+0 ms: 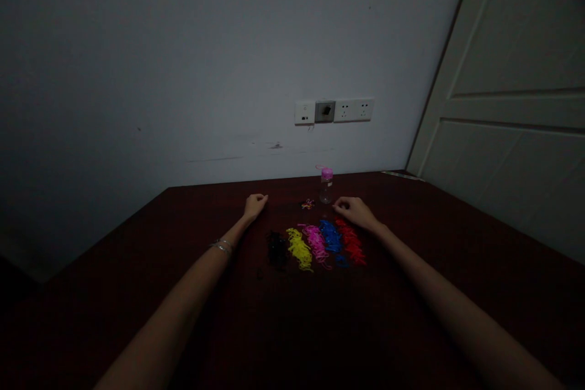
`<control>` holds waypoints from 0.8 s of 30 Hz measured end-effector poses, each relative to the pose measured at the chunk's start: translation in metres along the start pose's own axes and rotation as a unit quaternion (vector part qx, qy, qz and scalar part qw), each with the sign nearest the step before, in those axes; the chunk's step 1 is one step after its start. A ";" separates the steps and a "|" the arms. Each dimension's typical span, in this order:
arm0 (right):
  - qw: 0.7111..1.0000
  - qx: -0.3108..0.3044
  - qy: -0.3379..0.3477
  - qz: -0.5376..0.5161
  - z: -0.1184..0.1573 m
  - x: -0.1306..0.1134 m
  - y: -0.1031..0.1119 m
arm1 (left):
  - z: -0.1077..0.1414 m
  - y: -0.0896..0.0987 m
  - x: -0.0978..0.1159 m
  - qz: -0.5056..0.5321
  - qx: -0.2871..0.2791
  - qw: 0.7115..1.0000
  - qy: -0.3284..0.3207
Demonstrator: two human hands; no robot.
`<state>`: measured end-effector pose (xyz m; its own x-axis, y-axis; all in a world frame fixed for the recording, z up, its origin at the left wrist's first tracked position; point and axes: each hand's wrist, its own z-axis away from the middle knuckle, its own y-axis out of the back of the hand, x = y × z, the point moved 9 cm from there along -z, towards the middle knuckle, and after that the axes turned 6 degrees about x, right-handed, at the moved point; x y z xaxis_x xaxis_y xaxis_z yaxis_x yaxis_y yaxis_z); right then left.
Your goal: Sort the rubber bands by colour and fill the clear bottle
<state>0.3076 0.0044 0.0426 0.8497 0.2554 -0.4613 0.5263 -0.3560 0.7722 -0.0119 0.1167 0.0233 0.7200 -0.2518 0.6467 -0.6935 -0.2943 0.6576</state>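
Note:
My left hand [255, 205] rests on the dark red-brown table [292, 323], its fingers curled closed with nothing showing in them. Left of the red pile's far end lies my right hand [356, 212], fingers also curled together and no object visible between them. Near its fingertips stands a small clear bottle [325, 191] with a pink cap [327, 173]. Between the arms are rows of thin strands, perhaps elastic bands: black [277, 250], yellow [300, 249], pink [316, 244], blue [330, 236] and red [351, 241]. A small mixed-colour cluster [308, 203] sits between my hands.
Behind the table rises a pale wall [205, 73] with a row of sockets and switches [334, 111]. A white panelled door [512, 85] stands at the right. The room is dim, and the table's near part is very dark.

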 end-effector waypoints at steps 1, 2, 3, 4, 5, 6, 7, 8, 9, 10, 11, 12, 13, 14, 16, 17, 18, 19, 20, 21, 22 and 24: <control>1.000 -0.008 0.009 0.000 -0.002 -0.009 -0.003 | 0.000 0.000 0.000 -0.001 -0.001 1.000 0.000; 1.000 -0.018 0.017 0.001 -0.005 -0.017 -0.007 | 0.000 0.000 0.001 -0.003 -0.002 1.000 0.000; 0.999 -0.029 0.024 0.004 -0.007 -0.025 -0.011 | 0.001 0.000 0.001 -0.004 -0.002 1.000 0.000; 0.999 -0.039 0.029 0.009 -0.010 -0.032 -0.016 | 0.001 0.000 0.002 -0.003 -0.003 1.000 0.001; 0.998 -0.048 0.031 0.016 -0.012 -0.037 -0.021 | 0.001 0.000 0.002 -0.002 -0.003 1.000 0.003; 0.998 -0.055 0.031 0.025 -0.015 -0.042 -0.025 | 0.001 0.000 0.001 0.002 -0.002 1.000 0.006; 0.997 -0.061 0.029 0.036 -0.018 -0.045 -0.030 | 0.001 0.000 0.001 0.007 0.000 1.000 0.008; 0.996 -0.066 0.027 0.046 -0.020 -0.048 -0.034 | 0.001 0.001 0.000 0.011 0.003 1.000 0.010; 0.996 -0.070 0.024 0.056 -0.022 -0.050 -0.037 | 0.001 0.001 0.000 0.015 0.005 1.000 0.010; 0.995 -0.074 0.022 0.065 -0.024 -0.051 -0.041 | 0.001 0.000 0.000 0.016 0.007 1.000 0.009; 0.994 -0.078 0.019 0.073 -0.025 -0.052 -0.044 | 0.001 0.000 -0.001 0.016 0.008 1.000 0.007; 0.993 -0.080 0.013 0.080 -0.027 -0.051 -0.047 | 0.001 0.000 -0.001 0.015 0.008 1.000 0.006; 0.993 -0.082 0.008 0.087 -0.028 -0.051 -0.049 | 0.001 0.000 -0.001 0.012 0.007 1.000 0.005; 0.992 -0.083 0.003 0.092 -0.029 -0.050 -0.052 | 0.001 -0.001 -0.001 0.010 0.006 1.000 0.004; 0.991 -0.083 -0.005 0.101 -0.030 -0.048 -0.056 | 0.001 -0.001 -0.001 0.004 0.004 1.000 0.002; 0.991 -0.082 -0.007 0.105 -0.031 -0.047 -0.057 | 0.001 0.000 0.000 0.001 0.005 1.000 0.001; 0.991 -0.081 -0.010 0.109 -0.032 -0.047 -0.058 | 0.001 0.000 0.000 -0.001 0.004 1.000 0.000; 0.990 -0.081 -0.013 0.113 -0.032 -0.046 -0.060 | 0.001 0.000 0.000 -0.004 0.003 1.000 -0.001; 0.990 -0.080 -0.016 0.116 -0.033 -0.046 -0.060 | 0.002 0.000 0.001 -0.006 0.002 1.000 -0.002; 0.989 -0.079 -0.018 0.119 -0.033 -0.046 -0.061 | 0.002 0.001 0.001 -0.008 0.001 1.000 -0.003; 0.989 -0.078 -0.020 0.122 -0.033 -0.046 -0.061 | 0.002 0.001 0.002 -0.008 0.000 1.000 -0.003; 0.989 -0.074 -0.021 0.125 -0.033 -0.046 -0.061 | 0.002 0.001 0.002 -0.006 0.000 1.000 -0.002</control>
<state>0.2353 0.0443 0.0311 0.9552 0.1364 -0.2626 0.2907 -0.2678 0.9186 -0.0112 0.1138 0.0242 0.7282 -0.2528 0.6370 -0.6850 -0.2968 0.6653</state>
